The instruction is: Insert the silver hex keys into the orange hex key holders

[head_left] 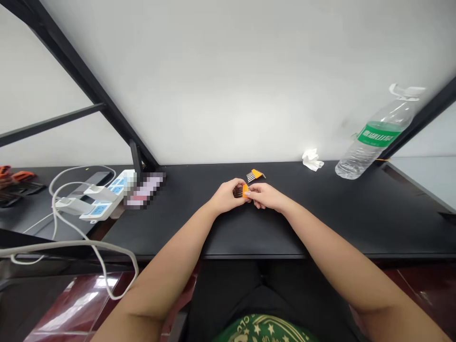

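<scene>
Both my hands meet over the middle of the black table (320,223). My left hand (228,197) grips a small hex key set with an orange holder (242,191), its dark keys pointing left. My right hand (265,195) pinches the orange end of the same set from the right. A second hex key set (254,175), orange holder with silver keys, lies on the table just behind my hands, untouched.
A clear plastic water bottle (377,135) with a green label leans at the back right. A crumpled white tissue (312,159) lies near it. A white power strip (103,197) with white cables (92,247) sits at the left, by a black frame post (136,159).
</scene>
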Demonstrator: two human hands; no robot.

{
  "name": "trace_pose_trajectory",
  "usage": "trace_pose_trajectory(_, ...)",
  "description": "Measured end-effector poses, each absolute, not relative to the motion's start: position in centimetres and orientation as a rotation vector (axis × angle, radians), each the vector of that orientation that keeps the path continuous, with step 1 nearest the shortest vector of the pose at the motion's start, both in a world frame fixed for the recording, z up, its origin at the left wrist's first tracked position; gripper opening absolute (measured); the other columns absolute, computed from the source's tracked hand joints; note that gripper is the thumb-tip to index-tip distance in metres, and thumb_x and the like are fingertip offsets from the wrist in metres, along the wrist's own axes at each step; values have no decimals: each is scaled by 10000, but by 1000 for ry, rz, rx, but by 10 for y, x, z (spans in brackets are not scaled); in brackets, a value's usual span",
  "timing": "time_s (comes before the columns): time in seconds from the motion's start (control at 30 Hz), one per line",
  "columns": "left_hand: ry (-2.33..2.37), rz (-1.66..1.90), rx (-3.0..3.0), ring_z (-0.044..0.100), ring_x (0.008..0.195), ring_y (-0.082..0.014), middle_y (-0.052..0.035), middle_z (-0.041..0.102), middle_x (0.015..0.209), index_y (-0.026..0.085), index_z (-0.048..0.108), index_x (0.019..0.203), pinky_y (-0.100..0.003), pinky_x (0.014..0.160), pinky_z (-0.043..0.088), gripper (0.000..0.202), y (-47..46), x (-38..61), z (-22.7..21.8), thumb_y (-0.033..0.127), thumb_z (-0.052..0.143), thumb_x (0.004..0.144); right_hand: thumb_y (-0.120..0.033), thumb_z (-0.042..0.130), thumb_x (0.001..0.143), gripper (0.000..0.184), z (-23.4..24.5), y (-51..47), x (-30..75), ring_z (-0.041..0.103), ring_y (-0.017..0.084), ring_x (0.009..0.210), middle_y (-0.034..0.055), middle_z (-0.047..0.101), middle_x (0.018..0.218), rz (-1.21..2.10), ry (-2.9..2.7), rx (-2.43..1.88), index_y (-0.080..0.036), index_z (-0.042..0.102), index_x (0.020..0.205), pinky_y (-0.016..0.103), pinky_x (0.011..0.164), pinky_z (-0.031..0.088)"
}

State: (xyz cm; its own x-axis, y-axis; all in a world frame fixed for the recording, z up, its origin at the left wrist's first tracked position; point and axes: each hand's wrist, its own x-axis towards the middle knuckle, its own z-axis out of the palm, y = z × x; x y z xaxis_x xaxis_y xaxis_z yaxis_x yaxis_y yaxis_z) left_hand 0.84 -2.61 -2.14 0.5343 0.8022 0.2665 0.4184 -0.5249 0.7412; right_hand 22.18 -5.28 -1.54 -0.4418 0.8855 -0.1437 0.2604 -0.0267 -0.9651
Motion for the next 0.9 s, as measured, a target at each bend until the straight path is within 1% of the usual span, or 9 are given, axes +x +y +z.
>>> trace_pose_trajectory(0.1,960,887,2160,699,898,-183,-33,741,1042,207,648,1182,-335,862,579,441,-26,9,-22,355,787,791,-512,775,873,374,-15,-53,222,510,66,515,42,688,832,1683,-1503,-1121,-166,637,850,194,406,362)
trace_pose_trajectory(0.23,940,889,2159,704,974,-209,-71,741,1138,194,664,1240,-357,905,580,515,-24,6,-20,385,807,784,-568,827,815,461,-14,-53,223,480,60,486,9,619,706,1794,-1338,-1065,-164,604,805,180,389,314)
trace_pose_trajectory(0.37,941,891,2139,694,947,-208,-66,746,1099,191,680,1225,-355,887,574,503,-24,5,-17,377,817,778,-569,859,784,494,-15,-53,223,451,53,470,-18,587,660,1834,-1272,-1017,-177,558,792,177,393,281)
trace_pose_trajectory(0.47,950,885,2152,677,932,-206,-62,739,1086,197,692,1195,-355,885,567,469,-23,4,-15,385,816,784,-541,870,778,488,-15,-53,224,443,56,481,-24,575,660,1830,-1226,-989,-182,539,775,183,402,279)
trace_pose_trajectory(0.57,959,881,2162,651,889,-194,-42,714,1013,203,691,1172,-345,863,561,448,-21,2,-14,402,809,789,-514,879,770,471,-13,-52,226,450,61,501,-20,579,688,1812,-1189,-966,-182,545,776,189,407,288)
trace_pose_trajectory(0.67,957,884,2164,629,851,-179,-27,689,959,200,684,1161,-329,841,553,438,-21,0,-12,397,807,790,-527,869,779,468,-10,-52,229,467,68,501,-16,587,705,1799,-1199,-967,-183,550,786,196,404,301)
trace_pose_trajectory(0.8,910,828,2170,632,864,-183,-31,688,975,199,679,1146,-330,844,546,416,-24,0,-9,407,793,805,-630,784,835,496,-7,-53,230,485,79,475,2,597,716,1825,-1287,-988,-175,589,820,211,394,329)
trace_pose_trajectory(0.87,895,796,2165,643,888,-194,-40,693,994,197,677,1149,-340,858,550,430,-27,1,-8,423,797,803,-679,732,861,519,-8,-54,230,461,78,451,4,590,706,1822,-1318,-1030,-177,603,854,215,378,309)
trace_pose_trajectory(0.9,886,783,2160,649,898,-198,-45,696,1004,195,676,1155,-345,868,553,439,-28,2,-8,428,798,803,-693,713,871,524,-9,-54,229,429,72,434,1,583,696,1814,-1333,-1064,-181,601,864,212,367,276)
